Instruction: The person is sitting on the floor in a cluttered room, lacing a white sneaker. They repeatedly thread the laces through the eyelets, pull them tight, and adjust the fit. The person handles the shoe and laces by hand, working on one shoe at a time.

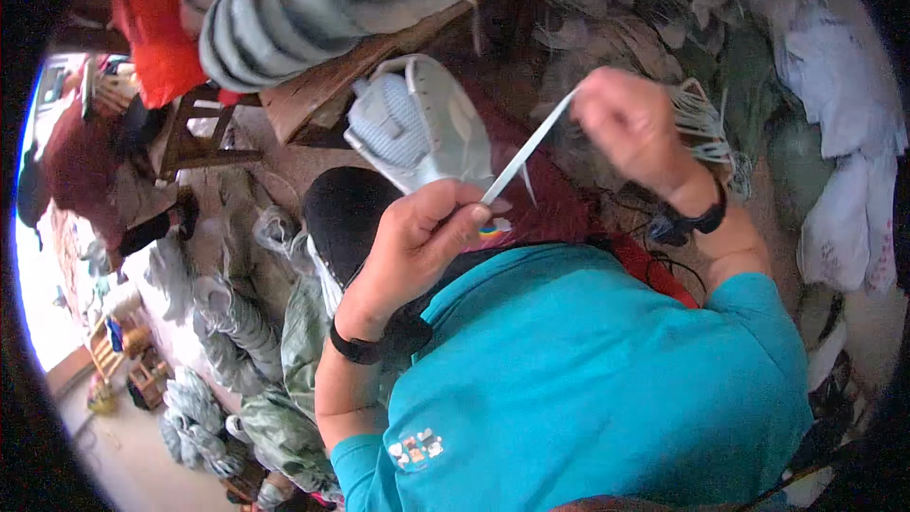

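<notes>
A flat white shoelace is stretched slantwise between my two hands. My left hand pinches its lower end between thumb and fingers, close to the shoe. Up and to the right, my right hand is closed on the other end, slightly blurred. Just beyond my left hand lies a pale grey and white shoe upper over my lap, its bluish mesh tongue side showing. A loose lace tip hangs beside it. Whether my left fingers also touch the shoe, I cannot tell.
Nested grey shoe uppers lie on a wooden table ahead. An orange bag hangs by a wooden stool. Bundled white laces and pale bags are at right. Another person is at far left, near bundled uppers.
</notes>
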The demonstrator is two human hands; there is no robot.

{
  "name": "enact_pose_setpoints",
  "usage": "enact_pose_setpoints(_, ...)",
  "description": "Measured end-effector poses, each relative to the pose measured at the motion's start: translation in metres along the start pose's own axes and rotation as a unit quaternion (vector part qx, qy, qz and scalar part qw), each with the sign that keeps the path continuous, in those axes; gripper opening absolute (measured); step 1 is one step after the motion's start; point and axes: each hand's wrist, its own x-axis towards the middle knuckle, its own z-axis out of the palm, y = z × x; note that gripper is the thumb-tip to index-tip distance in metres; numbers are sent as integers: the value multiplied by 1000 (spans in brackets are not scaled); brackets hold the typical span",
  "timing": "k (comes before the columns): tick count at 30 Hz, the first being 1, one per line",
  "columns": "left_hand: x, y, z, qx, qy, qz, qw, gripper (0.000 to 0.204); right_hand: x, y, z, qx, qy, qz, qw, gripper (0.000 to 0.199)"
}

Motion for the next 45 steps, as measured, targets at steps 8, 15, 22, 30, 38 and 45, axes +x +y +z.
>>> enact_pose_setpoints(8, -25, -49, -31, 72, 80, 132, 985, 18, -3, 33, -13, -419, -204, 75, 882, 12)
enact_pose_setpoints(15, 0, -49, -15, 63, 128, 126, 982, 24, 16, -53, 84, 192, -226, 59, 953, 34)
enact_pose_setpoints(22, -11, -74, -23, -42, 156, 126, 979, 27, 44, -60, 86, -48, -262, -55, 962, 13)
enact_pose_setpoints(30, -8, -84, -24, -76, 150, 105, 980, 24, 51, -51, 97, -85, -242, -129, 958, 13)
enact_pose_setpoints(38, 6, -96, -22, 17, 288, 184, 940, 15, 52, -47, 105, -107, -162, -113, 974, 9)
enact_pose_setpoints(45, 6, -93, -30, 96, 281, 191, 936, 22, 46, -34, 113, -94, -140, -57, 984, 12)
